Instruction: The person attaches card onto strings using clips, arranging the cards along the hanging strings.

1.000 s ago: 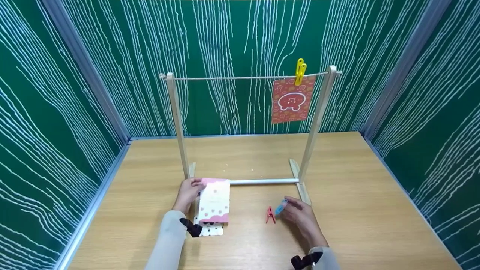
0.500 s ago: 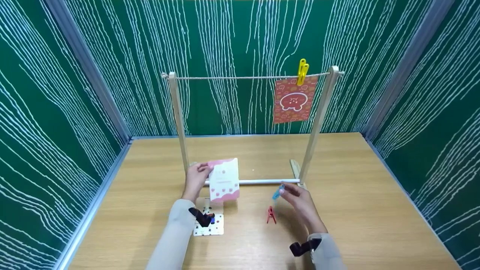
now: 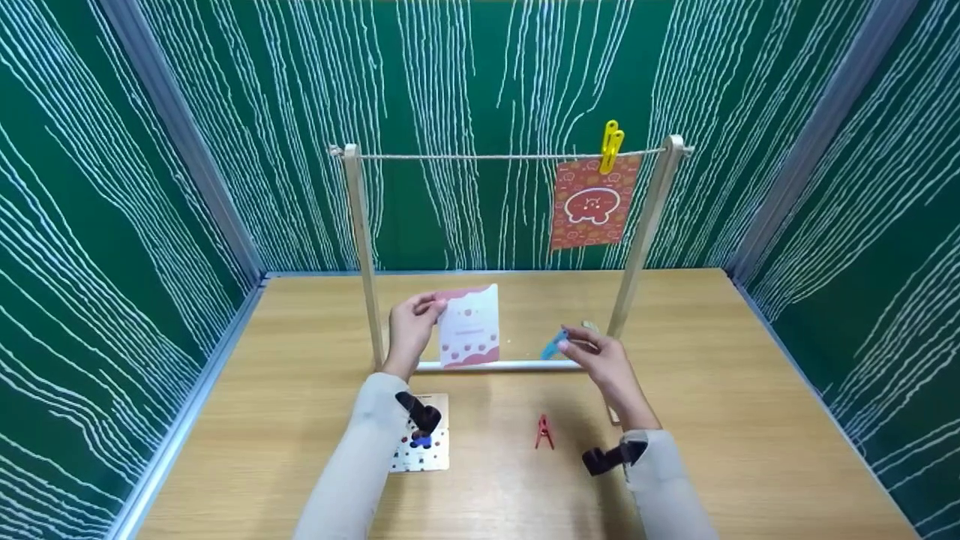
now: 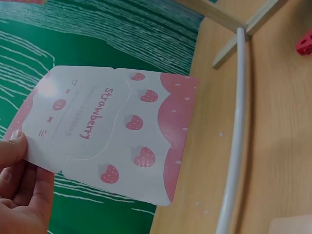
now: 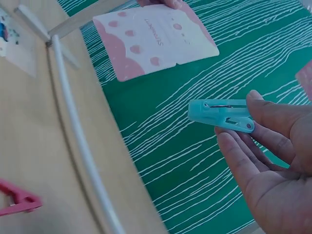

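Aloft, the left hand [image 3: 411, 328] pinches a strawberry card [image 3: 471, 327] while the right hand [image 3: 611, 369] holds a blue clothespin [image 5: 210, 112].

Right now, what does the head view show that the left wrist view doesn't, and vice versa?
Only the head view shows the yellow clip on the cord and the right grip holding the blue clip.

Only the left wrist view shows the pink-and-white card closely enough to read "Strawberry" on it.

Both show the left grip holding that card, plus the red clip and the white rod.
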The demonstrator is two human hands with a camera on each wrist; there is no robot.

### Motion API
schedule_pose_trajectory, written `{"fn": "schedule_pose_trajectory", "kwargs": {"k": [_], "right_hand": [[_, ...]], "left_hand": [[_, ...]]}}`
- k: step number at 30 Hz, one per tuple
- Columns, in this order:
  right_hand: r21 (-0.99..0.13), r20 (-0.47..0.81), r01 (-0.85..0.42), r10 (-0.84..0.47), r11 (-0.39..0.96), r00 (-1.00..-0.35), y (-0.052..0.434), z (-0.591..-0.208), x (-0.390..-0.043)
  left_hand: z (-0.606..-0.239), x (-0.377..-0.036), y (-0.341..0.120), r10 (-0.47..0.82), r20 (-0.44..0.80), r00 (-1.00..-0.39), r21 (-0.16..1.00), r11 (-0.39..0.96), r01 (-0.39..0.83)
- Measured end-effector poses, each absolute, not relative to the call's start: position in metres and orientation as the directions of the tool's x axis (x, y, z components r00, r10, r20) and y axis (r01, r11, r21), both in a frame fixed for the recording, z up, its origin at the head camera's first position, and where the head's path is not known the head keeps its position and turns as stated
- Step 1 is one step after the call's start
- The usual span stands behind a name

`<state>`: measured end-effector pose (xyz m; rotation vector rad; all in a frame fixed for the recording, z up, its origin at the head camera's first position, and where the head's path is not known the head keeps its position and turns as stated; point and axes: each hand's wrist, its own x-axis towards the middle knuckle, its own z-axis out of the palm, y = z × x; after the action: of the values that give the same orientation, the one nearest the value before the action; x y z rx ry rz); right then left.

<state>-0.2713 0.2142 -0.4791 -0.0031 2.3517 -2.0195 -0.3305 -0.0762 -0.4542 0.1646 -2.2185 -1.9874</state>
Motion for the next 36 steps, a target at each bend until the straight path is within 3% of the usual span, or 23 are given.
{"fn": "schedule_pose_trajectory", "kwargs": {"k": [23,36], "right_hand": [[-0.947,0.279,-0.283,-0.048,0.152,-0.959,0.192,-0.378,-0.299],[-0.897,0.418,-0.415,-0.014,0.152,-0.908,0.183,-0.329,-0.309]], "left_hand": [[-0.382,-0.348,-0.046,-0.092,0.289,-0.953,0.954,0.107,0.279],[-0.344,-0.356,-0.032,-0.072,0.343,-0.937,0.938,0.072,0.338]]}}
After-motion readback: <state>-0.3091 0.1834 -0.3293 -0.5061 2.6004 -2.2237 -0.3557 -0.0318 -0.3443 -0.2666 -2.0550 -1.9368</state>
